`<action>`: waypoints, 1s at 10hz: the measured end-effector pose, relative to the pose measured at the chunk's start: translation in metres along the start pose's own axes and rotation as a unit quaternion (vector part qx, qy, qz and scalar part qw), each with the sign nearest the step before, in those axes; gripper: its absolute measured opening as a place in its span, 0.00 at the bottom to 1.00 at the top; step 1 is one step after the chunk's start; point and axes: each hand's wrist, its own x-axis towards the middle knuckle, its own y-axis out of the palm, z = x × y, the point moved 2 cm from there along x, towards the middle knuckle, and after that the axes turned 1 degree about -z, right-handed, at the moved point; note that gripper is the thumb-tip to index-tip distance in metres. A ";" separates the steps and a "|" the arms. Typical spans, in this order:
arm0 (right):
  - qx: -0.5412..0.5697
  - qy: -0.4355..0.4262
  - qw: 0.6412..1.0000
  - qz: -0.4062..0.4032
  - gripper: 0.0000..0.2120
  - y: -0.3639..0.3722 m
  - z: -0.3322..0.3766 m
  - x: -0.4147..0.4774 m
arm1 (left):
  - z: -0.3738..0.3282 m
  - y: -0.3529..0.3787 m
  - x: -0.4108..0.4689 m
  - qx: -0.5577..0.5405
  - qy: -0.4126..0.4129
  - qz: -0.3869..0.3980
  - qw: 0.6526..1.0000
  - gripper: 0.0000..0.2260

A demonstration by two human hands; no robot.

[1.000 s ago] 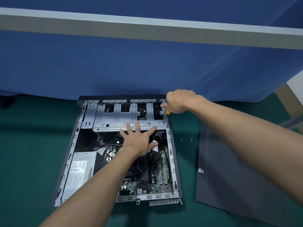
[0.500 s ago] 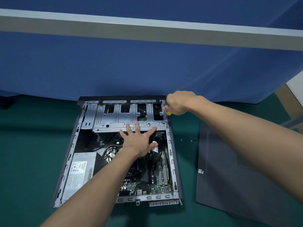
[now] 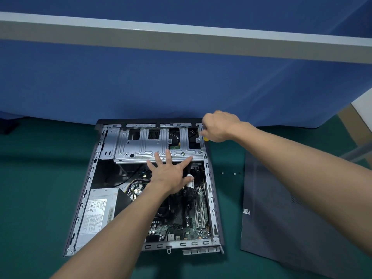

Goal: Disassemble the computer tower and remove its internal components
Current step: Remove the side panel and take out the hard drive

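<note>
The computer tower [image 3: 87, 184] lay on its side, open face up, in the lower centre of the frame on the green worktop [image 3: 40, 188]. The right grip [image 3: 219, 126], at the upper right corner of the case, was curled closed round a yellow-handled screwdriver [image 3: 205, 139], whose shaft ran down to a screw [image 3: 200, 152] at the right end of the metal drive tray [image 3: 153, 146]. The left grip [image 3: 169, 175] held nothing: it was open, with fingers spread and fingertips pressing on the lower edge of the tray. The step in hand appeared to be releasing the tray. Good practice called for the shaft to stand in line with the screw, with firm downward pressure during turning, so that the tip could not slip out. The shaft looked slightly tilted, and this wanted correcting first. The flat hand needed only to steady the tray, without leaning into the cables [image 3: 189, 196] and circuit board [image 3: 181, 226] below it. Once out, the screw belonged with the loose screws [image 3: 222, 172] on the worktop, between the case and the side cover [image 3: 291, 208] at the right.
</note>
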 end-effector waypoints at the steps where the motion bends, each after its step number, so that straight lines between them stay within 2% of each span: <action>1: 0.075 -0.025 0.996 0.028 0.03 0.000 -0.001 0.001 | 0.000 0.000 0.000 -0.001 0.000 0.002 1.000 0.31; 2: 0.057 -0.017 0.998 0.037 0.04 0.001 -0.002 0.002 | 0.000 0.000 0.000 0.001 0.001 0.002 1.000 0.31; 3: -0.022 0.029 0.999 0.014 0.23 0.000 -0.003 0.004 | 0.000 0.000 0.000 0.002 -0.001 0.004 1.000 0.31; 4: -0.009 0.003 1.000 0.001 0.19 0.000 -0.001 0.004 | 0.000 -0.001 0.000 0.001 0.001 0.004 1.000 0.31; 5: 0.036 -0.035 0.999 0.022 0.05 -0.001 0.000 0.003 | 0.000 -0.001 0.000 0.002 0.001 0.002 1.000 0.31; 6: 0.041 -0.038 0.998 0.040 0.03 -0.001 -0.001 0.003 | 0.000 0.000 0.000 0.000 0.002 0.000 1.000 0.31; 7: -0.045 0.007 0.999 0.001 0.22 0.002 -0.002 0.004 | 0.000 0.001 0.000 0.003 0.002 -0.002 1.000 0.31; 8: -0.054 0.007 0.997 -0.049 0.21 0.004 0.000 0.004 | 0.001 0.002 0.001 0.003 0.001 -0.002 1.000 0.31; 9: 0.021 -0.028 0.999 -0.006 0.07 0.003 0.002 0.003 | 0.001 0.003 0.002 0.002 0.001 -0.002 1.000 0.31; 10: 0.037 -0.030 0.998 0.030 0.04 0.000 0.004 0.003 | 0.001 0.003 0.003 0.003 0.001 -0.003 1.000 0.31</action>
